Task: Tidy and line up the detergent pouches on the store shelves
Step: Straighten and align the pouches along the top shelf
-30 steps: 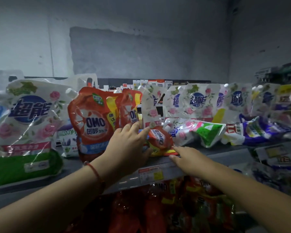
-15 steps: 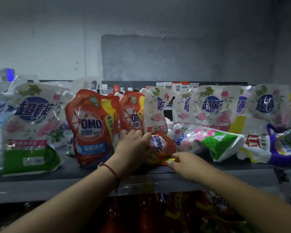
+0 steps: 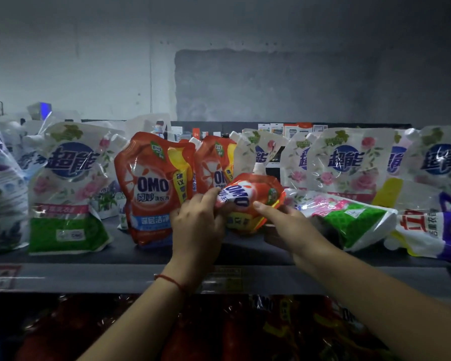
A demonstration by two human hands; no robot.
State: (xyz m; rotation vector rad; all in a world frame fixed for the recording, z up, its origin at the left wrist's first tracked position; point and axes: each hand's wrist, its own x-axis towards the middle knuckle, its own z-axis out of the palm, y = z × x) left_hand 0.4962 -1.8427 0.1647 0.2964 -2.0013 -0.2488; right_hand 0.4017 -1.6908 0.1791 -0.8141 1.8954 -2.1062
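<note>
The small orange OMO pouch (image 3: 253,204) sits tilted near the shelf's (image 3: 130,252) front edge, glossy plastic crinkled, white spout cap pointing up and back. Left hand (image 3: 197,225) grips its left end, fingers curled and pinching the film. Right hand (image 3: 288,225) presses its lower right side, forefinger stretched along it. Just left stands a tall orange OMO pouch (image 3: 151,188), upright and shiny. To the right lies a white-and-green pouch (image 3: 349,222), flat on its side.
</note>
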